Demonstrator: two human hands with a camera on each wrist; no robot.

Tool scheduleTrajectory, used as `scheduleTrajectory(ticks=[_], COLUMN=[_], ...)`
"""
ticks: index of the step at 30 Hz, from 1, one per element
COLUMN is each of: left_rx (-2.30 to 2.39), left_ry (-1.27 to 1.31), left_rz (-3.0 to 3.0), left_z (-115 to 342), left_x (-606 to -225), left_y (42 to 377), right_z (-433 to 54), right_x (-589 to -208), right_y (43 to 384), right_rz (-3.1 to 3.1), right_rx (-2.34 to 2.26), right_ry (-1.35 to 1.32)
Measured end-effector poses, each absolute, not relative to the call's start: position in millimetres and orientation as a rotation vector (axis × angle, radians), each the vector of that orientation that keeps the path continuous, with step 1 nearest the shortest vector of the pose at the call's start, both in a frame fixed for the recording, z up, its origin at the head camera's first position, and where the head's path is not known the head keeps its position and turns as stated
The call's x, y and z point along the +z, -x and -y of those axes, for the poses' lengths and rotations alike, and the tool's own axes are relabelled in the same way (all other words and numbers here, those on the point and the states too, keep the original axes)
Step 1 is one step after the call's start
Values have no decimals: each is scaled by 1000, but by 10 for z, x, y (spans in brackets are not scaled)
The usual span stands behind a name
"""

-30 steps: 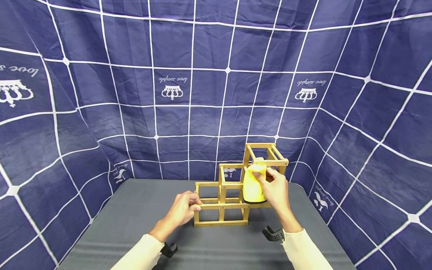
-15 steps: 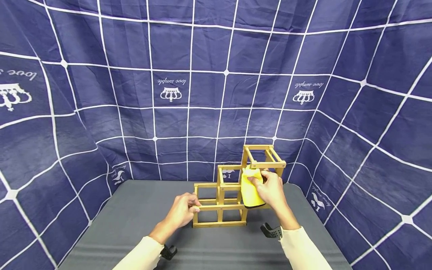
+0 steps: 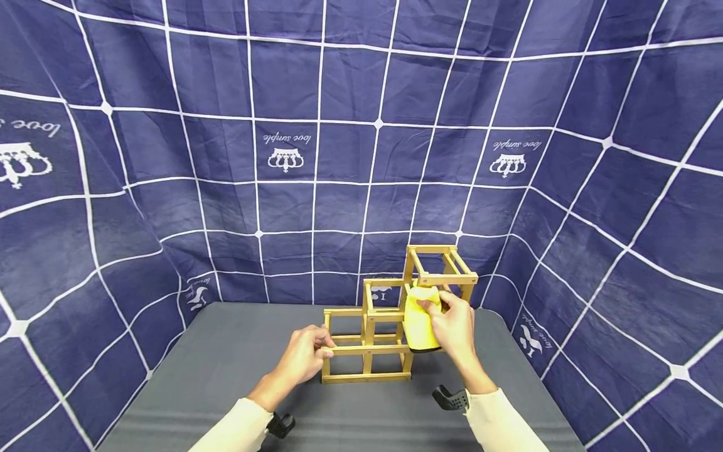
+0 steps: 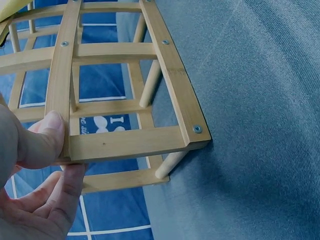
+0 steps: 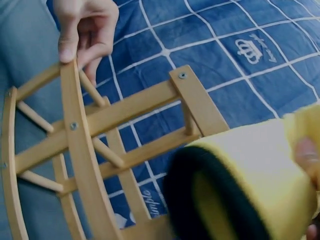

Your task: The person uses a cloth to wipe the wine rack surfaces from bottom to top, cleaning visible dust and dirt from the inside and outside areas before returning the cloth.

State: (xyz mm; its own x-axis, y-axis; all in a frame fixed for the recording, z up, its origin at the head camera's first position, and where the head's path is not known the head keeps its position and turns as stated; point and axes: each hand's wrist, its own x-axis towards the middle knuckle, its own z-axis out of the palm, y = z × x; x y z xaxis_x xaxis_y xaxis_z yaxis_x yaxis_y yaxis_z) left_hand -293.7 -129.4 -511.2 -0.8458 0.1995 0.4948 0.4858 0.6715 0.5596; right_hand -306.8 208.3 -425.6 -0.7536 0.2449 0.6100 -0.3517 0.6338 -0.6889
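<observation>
A light wooden rack [image 3: 369, 348] with stepped open frames rises towards the right. At its low left end, my left hand [image 3: 305, 353] pinches the corner of the front rail. The left wrist view shows the thumb [image 4: 47, 137] on top of that rail and fingers underneath. My right hand [image 3: 454, 323] grips a yellow cloth [image 3: 420, 323] with a black edge, at the tall right section, just under its top front rail. In the right wrist view the folded cloth [image 5: 250, 170] fills the lower right and hides part of the rack. Some right-hand fingers are hidden behind the cloth.
The rack stands on a grey-covered table [image 3: 237, 339]. A dark blue curtain [image 3: 344, 150] with white grid lines hangs behind and at both sides. Black straps [image 3: 450, 398] sit at both wrists.
The right hand and cloth have moved slightly down and left; the cloth's top now sits below the top front rail it overlapped earlier. The left hand keeps its hold on the rack.
</observation>
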Motion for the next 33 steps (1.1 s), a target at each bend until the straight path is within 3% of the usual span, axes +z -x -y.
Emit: scheduleTrajectory(ticks=[12, 20, 33], left_rx=[-994, -1000, -993], left_ry=[534, 535, 538], left_rz=[2456, 2438, 2453], left_z=[1245, 1278, 1294], left_x=[-5146, -5165, -5157], left_y=[2911, 2895, 2912], right_z=[-2394, -2734, -2919], right_x=[-4452, -4323, -4393], right_y=[2758, 2735, 3133], right_rz=[1599, 1284, 2038], right_rx=[1302, 1312, 1174], right_ry=[-29, 54, -126])
